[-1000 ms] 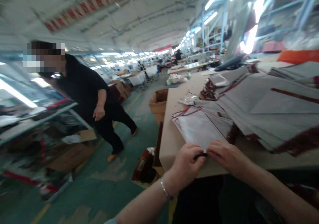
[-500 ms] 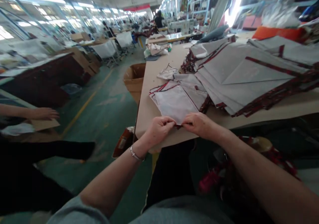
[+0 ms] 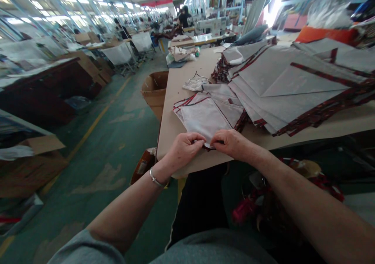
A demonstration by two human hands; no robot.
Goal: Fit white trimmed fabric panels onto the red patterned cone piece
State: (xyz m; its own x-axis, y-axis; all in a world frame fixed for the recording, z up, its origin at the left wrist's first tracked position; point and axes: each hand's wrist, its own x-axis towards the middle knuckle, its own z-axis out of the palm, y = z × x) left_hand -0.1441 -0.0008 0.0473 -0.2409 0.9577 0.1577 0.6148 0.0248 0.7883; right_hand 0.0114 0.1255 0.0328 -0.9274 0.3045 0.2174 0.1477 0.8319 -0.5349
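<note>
A white fabric piece with dark red edging lies near the table's front left corner, on top of similar pieces. My left hand pinches its near corner from the left, a silver bracelet on the wrist. Close beside it, my right hand pinches the same corner from the right. The fingertips of both hands nearly meet there, and a bit of dark red trim shows just below them. A large stack of white pieces with dark red edges spreads over the table to the right.
The beige table has its left edge beside an open cardboard box. Another open carton stands on the green floor at far left. An orange bundle sits at the back right. Sewing machines and people are farther off.
The person whose hand and dark clothing were at the left has gone from view. My hands stay at the fabric corner, with the fingers slightly shifted. The view has moved a little.
</note>
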